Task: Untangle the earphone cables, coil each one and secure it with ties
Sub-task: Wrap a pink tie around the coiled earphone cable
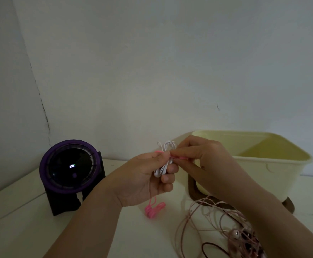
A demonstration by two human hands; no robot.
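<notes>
My left hand (148, 175) grips a coiled white earphone cable (165, 146), whose loops stick out above the fist and whose earbuds show between the fingers. A pink tie (179, 157) runs across the coil, and my right hand (204, 159) pinches its right end. More pink ties (154, 209) lie on the table below my left hand. A tangle of pink and dark earphone cables (226, 229) lies at the lower right, partly hidden under my right forearm.
A cream plastic tub (274, 164) on a dark brown stand (192, 190) sits at the right, behind my right hand. A purple and black round fan (70, 170) with a lit display stands at the left. The white table (21, 220) meets the wall behind.
</notes>
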